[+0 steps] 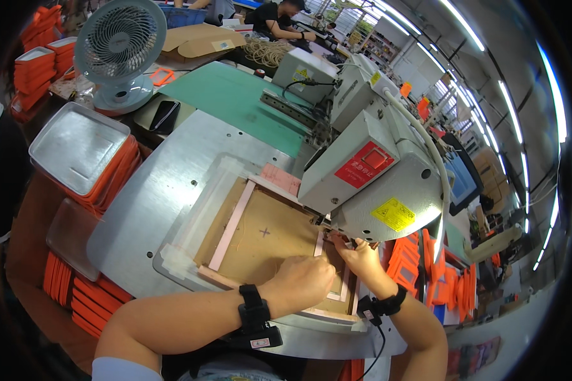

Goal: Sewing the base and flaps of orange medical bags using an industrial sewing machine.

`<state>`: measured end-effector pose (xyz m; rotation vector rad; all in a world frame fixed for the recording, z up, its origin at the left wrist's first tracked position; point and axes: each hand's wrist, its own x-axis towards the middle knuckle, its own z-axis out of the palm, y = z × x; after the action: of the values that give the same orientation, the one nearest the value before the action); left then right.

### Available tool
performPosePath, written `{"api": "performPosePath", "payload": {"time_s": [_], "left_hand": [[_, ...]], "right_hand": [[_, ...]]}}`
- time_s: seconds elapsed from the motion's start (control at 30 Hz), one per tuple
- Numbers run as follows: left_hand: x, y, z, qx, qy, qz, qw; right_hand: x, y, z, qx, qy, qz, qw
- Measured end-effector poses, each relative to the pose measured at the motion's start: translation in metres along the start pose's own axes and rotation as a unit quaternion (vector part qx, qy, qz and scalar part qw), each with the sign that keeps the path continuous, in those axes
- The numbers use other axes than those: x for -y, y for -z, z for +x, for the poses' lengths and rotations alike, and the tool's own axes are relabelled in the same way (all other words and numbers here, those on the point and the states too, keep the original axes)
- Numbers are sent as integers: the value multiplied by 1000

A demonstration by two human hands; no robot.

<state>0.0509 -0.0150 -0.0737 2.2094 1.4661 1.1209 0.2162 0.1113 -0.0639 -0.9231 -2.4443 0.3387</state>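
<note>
A grey industrial sewing machine head (388, 171) overhangs a flat sewing template (248, 235), a tan board with a cross mark and pale pink strips around it. My left hand (302, 282) is curled into a fist low over the board, and whatever its fingers hold, if anything, is hidden. My right hand (360, 257) is raised under the machine head, its thumb and fingers drawn together beside the needle area. Something small at those fingertips is too hard to make out. Both wrists wear black straps with small boxes.
Stacked orange pieces with a clear-topped tray (79, 149) stand at the left, below a fan (121, 47). A phone (165, 117) lies beyond the metal table (152, 184). More orange pieces (403, 263) lie at the right. Another person (276, 19) sits at the back.
</note>
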Motion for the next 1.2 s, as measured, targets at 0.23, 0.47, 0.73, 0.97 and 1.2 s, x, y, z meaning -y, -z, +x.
{"api": "performPosePath", "payload": {"time_s": [0.23, 0.47, 0.73, 0.97, 1.2], "left_hand": [[-1, 0, 0, 31, 34, -25, 999], [0, -2, -1, 20, 23, -4, 1000], [0, -1, -1, 11, 25, 4, 1000], [0, 1, -3, -9, 8, 10, 1000], [1, -2, -2, -8, 21, -3, 1000]], "right_hand": [[3, 6, 1, 16, 31, -26, 999], [4, 5, 5, 77, 25, -95, 992], [3, 7, 2, 98, 4, -82, 992], [6, 5, 3, 55, -7, -21, 998], [3, 0, 2, -28, 54, 0, 998]]}}
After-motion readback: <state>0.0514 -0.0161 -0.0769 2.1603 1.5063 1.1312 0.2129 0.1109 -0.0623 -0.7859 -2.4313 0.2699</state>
